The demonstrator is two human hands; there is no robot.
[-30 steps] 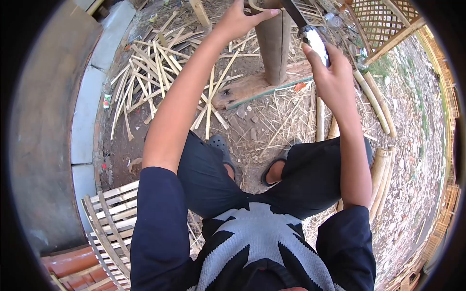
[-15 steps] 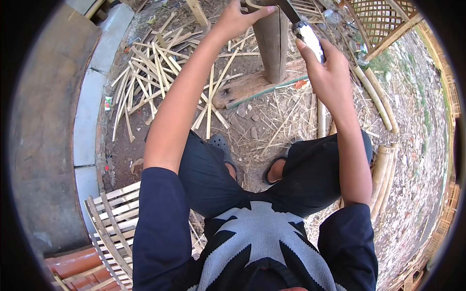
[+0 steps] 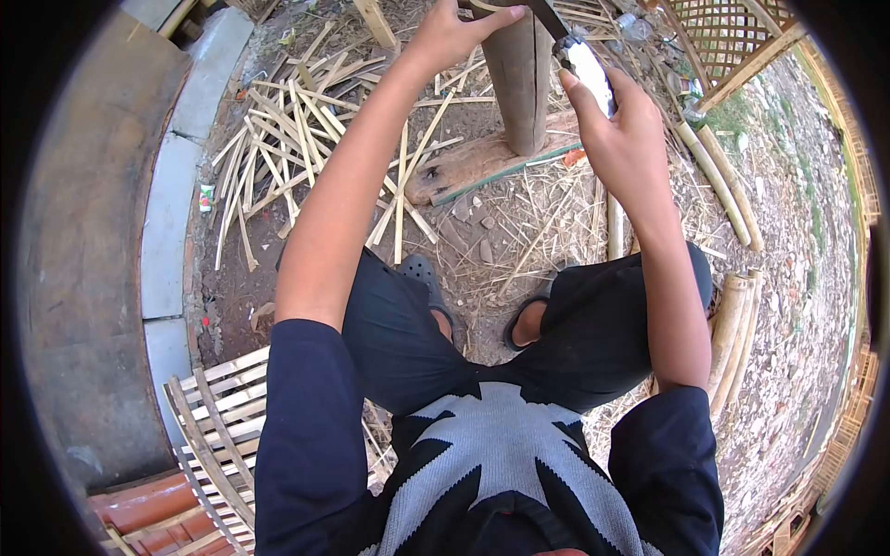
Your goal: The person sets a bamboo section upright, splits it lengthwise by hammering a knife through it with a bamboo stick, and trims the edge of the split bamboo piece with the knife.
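Note:
My right hand (image 3: 623,125) is wrapped round the white handle (image 3: 590,76) of a knife. Its dark blade (image 3: 547,18) points up and left past the top of an upright wooden post (image 3: 515,88), running out of the frame. At the post's upper left, my left hand (image 3: 450,35) grips a thin pale bamboo strip (image 3: 482,7), thumb stretched toward the blade. Some of its fingers and most of the strip are cut off by the top edge. The post rises from a wooden base board (image 3: 464,174) on the ground.
Split bamboo strips (image 3: 297,139) lie heaped left of the post. Bamboo poles (image 3: 718,185) rest on the ground at right, below a woven lattice panel (image 3: 732,42). A slatted bamboo piece (image 3: 218,417) stands at lower left, beside a concrete kerb (image 3: 165,232).
My right hand and the knife have shifted slightly left and up. My left hand stays at the top of the post with almost no movement.

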